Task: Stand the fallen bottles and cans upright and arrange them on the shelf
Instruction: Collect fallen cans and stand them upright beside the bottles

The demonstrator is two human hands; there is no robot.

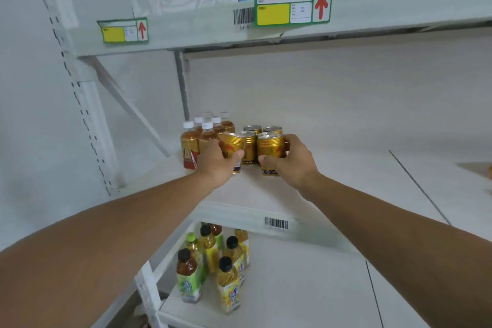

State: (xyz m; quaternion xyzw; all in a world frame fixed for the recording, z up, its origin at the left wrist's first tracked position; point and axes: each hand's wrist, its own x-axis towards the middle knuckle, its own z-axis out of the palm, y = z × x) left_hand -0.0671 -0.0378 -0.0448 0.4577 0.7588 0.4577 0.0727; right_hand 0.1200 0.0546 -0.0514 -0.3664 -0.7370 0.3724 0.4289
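On the white middle shelf (346, 184), my left hand (217, 165) grips a gold can (233, 145) that leans to the right. My right hand (291, 161) grips another gold can (270, 150), which stands upright at the front. Behind them stand more gold cans (251, 141), upright and close together. To the left is a cluster of white-capped amber bottles (202, 136), all upright; the front one carries a red label.
The shelf stretches to the right of the cans. A lower shelf holds several upright tea bottles (213, 263) with black and green caps. The upper shelf edge (372, 13) carries price tags and boxes. A white upright post (66, 66) stands at the left.
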